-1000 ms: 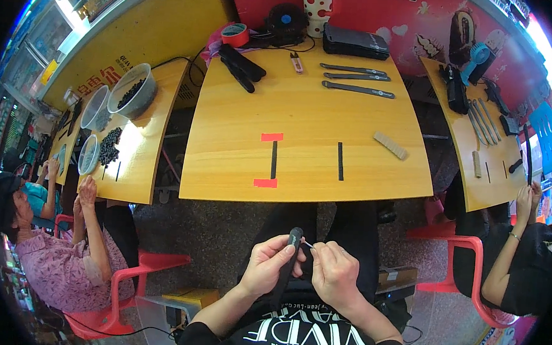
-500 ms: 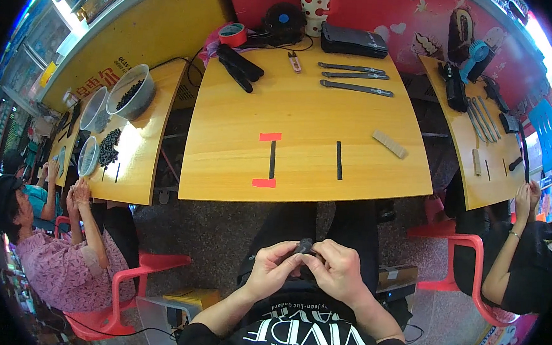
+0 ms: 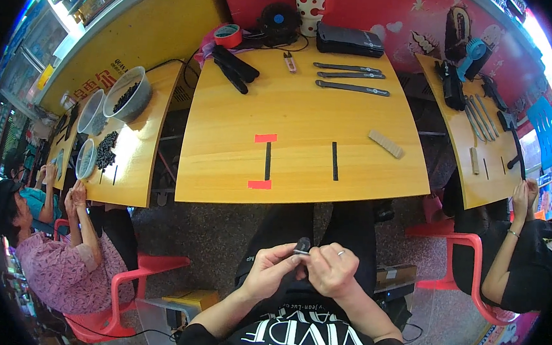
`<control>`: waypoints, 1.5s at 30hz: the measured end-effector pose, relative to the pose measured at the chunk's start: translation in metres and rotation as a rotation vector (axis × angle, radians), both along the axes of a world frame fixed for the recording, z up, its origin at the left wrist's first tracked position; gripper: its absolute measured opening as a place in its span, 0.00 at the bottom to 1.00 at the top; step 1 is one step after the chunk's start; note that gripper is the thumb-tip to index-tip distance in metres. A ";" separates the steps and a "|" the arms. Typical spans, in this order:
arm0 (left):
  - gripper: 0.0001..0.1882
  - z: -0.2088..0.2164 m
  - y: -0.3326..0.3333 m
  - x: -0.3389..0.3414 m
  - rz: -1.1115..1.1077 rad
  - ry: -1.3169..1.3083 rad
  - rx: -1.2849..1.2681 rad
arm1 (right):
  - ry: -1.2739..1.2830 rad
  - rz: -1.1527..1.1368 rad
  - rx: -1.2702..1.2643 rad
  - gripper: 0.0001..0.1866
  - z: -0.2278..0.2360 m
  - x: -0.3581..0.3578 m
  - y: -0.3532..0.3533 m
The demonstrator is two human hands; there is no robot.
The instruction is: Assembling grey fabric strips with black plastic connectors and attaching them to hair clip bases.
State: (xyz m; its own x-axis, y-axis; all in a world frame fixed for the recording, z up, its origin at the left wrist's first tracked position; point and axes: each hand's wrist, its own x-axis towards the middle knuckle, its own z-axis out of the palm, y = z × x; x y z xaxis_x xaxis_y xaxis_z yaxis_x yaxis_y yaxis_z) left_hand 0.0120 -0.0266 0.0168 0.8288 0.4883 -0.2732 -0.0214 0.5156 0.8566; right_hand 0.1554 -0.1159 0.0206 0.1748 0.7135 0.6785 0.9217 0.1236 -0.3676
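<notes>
Both of my hands are together over my lap, just in front of the table's near edge. Between thumb and fingers, my left hand (image 3: 270, 270) pinches a small dark rounded piece (image 3: 302, 244). A thin pale strip (image 3: 301, 252) crosses its lower side, reaching toward my right hand (image 3: 331, 269). That hand is closed, thumb and fingers bent at the right side of the piece, and a ring shows on one finger. My fingers hide most of the piece, so its exact kind is unclear.
On the wooden table (image 3: 304, 117) lie two black strips, one with red tape (image 3: 265, 138) at its ends, a beige ridged block (image 3: 385, 144), three dark flat bars (image 3: 352, 88), snips (image 3: 290, 62) and a black case (image 3: 349, 40). Co-workers sit at tables left and right.
My right hand has turned over and closed, its knuckles now upward. More of the dark piece and the pale strip shows between my hands.
</notes>
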 end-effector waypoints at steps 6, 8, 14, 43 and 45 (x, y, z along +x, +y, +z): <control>0.17 -0.003 0.012 0.001 -0.076 -0.137 -0.456 | 0.200 0.073 -0.005 0.05 0.002 0.002 -0.001; 0.16 -0.007 0.014 0.002 -0.082 -0.130 -0.451 | 0.221 0.089 0.014 0.05 0.002 0.001 -0.001; 0.15 -0.007 0.007 0.000 -0.011 -0.135 -0.482 | 0.135 0.147 0.052 0.06 0.001 -0.004 -0.001; 0.19 0.042 0.179 -0.054 0.781 -0.363 -0.069 | 0.493 0.262 0.393 0.04 0.055 0.012 -0.031; 0.19 0.059 0.186 -0.012 0.802 -0.193 0.014 | 0.635 0.219 0.420 0.12 0.062 0.008 -0.028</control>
